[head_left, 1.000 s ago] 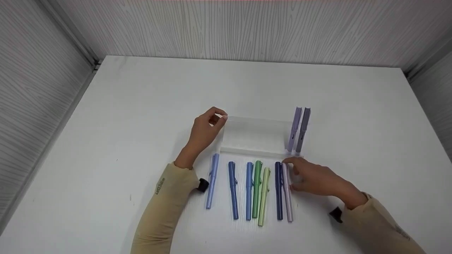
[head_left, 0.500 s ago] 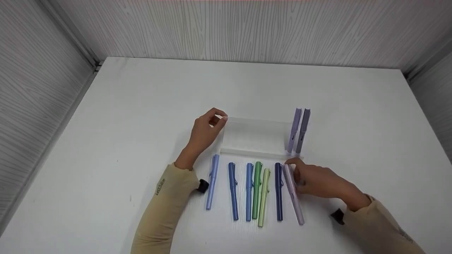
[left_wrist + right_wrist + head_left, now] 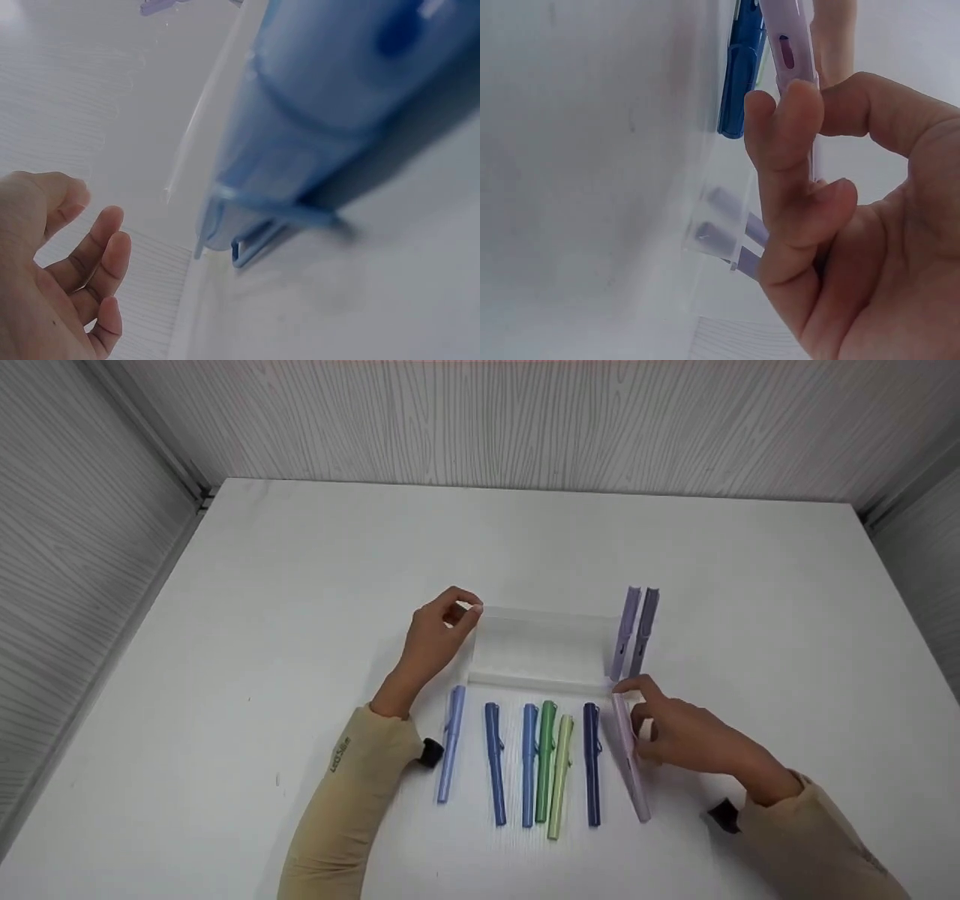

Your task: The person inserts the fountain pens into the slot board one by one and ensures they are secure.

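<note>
A: Quick L-to-R?

B: L hand point(image 3: 437, 637): thumb + fingertip pinch the clear rack point(image 3: 532, 652) at its top L corner, same as a sec ago. Next, on the table point(image 3: 225, 697) in front of it: light blue pen point(image 3: 451, 746), blue pen point(image 3: 495, 765), mid-blue pen point(image 3: 529, 765), green pen point(image 3: 545, 761), lime pen point(image 3: 560, 776), navy pen point(image 3: 592, 765). No chg there.

A: & R side?

B: Light purple pen point(image 3: 627, 634) + dark purple pen point(image 3: 645, 631) stand, tilted, in the rack's R end. Below them, the lilac pen point(image 3: 638, 789): that's the chg. A sec ago it's flat beside navy; now it's apart, angled, far end apparently lifted. Can't tell if near end touches table.

A: R hand?

B: R hand point(image 3: 686, 735) grips it btwn thumb + fingers.

A: Meaning?

B: It's out of the row, far end near rack's front R corner, not in it. I'd judge pick-up's under way, placing not yet done.
</note>
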Demonstrator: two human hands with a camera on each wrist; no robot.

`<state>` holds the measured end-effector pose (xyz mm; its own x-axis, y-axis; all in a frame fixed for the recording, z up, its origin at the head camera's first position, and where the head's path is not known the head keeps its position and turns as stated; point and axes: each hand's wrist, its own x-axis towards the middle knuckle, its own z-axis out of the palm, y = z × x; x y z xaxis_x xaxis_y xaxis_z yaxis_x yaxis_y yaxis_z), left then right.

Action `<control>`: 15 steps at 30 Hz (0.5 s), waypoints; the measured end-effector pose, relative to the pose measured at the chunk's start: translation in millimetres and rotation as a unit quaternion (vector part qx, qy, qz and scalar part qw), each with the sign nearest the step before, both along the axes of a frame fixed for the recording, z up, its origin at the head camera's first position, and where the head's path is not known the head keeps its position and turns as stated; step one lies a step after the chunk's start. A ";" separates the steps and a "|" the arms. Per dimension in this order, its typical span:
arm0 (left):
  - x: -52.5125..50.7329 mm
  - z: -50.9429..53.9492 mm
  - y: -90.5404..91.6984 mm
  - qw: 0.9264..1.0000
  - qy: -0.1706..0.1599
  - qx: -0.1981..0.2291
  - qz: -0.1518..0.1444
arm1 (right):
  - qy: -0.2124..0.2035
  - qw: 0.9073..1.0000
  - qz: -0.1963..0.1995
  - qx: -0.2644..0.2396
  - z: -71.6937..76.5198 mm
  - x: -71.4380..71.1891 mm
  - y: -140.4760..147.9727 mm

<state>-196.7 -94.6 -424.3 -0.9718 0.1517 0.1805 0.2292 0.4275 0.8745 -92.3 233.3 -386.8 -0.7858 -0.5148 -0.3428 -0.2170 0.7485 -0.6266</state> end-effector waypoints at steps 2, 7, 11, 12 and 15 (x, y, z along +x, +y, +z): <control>0.1 0.9 0.4 1.000 -0.002 -0.003 0.004 | 0.010 1.000 -0.005 -0.005 2.0 0.2 0.6; 0.2 1.8 1.2 1.000 -0.004 -0.008 0.010 | 0.016 0.999 -0.028 -0.010 4.1 0.8 1.4; 0.8 1.7 1.2 1.000 -0.010 -0.009 0.011 | 0.011 0.998 -0.053 -0.023 5.8 0.4 1.5; 1.0 1.8 1.1 1.000 -0.009 -0.008 0.011 | 0.009 0.998 -0.058 -0.029 6.8 0.0 1.5; 1.0 2.4 0.7 1.000 -0.002 -0.006 0.008 | 0.004 0.996 -0.074 -0.051 10.9 -1.3 1.1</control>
